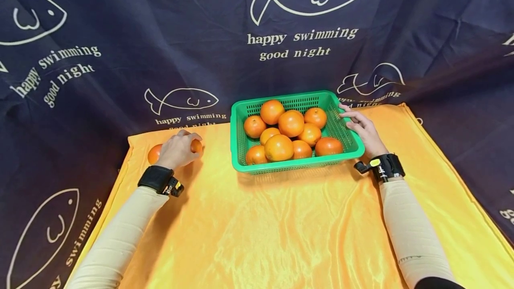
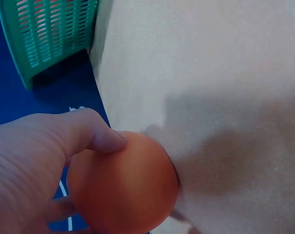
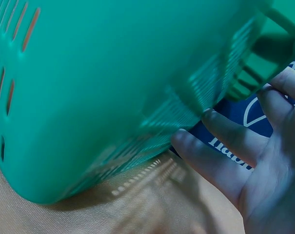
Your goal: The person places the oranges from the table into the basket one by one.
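Note:
In the head view my left hand (image 1: pixel 176 150) is at the left of the cloth, its thumb and fingers curled round an orange (image 2: pixel 130 187). A second orange (image 1: pixel 154 154) lies just left of that hand, partly hidden by it. My right hand (image 1: pixel 364 132) is at the right end of a green plastic basket (image 1: pixel 237 155), which holds several oranges (image 1: pixel 291 123). Seen in the right wrist view, its fairly straight fingers (image 3: pixel 230 141) touch the outside of the basket near the rim; the thumb is hidden there.
Yellow satin cloth (image 1: pixel 225 226) covers the table. Dark blue fabric (image 1: pixel 192 48) with white fish drawings and lettering hangs behind it and down both sides. The basket stands close to the back edge.

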A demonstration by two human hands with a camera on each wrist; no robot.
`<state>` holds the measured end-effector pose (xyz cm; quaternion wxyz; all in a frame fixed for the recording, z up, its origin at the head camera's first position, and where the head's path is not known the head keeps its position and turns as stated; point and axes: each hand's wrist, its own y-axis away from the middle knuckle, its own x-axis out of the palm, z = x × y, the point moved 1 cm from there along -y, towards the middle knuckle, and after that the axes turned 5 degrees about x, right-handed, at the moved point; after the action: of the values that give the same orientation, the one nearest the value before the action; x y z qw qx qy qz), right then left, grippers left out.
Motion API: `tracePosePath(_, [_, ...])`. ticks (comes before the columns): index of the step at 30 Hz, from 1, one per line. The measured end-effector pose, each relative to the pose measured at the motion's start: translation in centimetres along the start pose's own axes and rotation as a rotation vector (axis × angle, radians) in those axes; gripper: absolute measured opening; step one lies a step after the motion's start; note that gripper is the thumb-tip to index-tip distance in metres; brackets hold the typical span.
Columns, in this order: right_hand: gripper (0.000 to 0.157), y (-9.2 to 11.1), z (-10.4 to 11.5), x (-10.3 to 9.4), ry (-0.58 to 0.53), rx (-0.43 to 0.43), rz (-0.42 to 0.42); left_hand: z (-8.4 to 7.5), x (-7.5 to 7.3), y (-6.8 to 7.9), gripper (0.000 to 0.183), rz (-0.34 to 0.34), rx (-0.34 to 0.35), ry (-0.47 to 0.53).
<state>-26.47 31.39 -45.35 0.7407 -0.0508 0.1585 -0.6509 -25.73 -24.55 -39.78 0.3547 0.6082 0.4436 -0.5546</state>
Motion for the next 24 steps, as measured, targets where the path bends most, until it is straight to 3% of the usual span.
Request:
tracePosePath(12, [0.036,0.1,-0.3,-0.1,-0.006,-0.006,0.009,0.0,0.2,-0.1,0.05,0.006,-0.017,-0.009])
tracePosePath(24, [0.036,0.0,-0.2,0.0,0.002,-0.001,0.0,-0.7,-1.7,-0.7,0.047,-0.121,0.029,0.001])
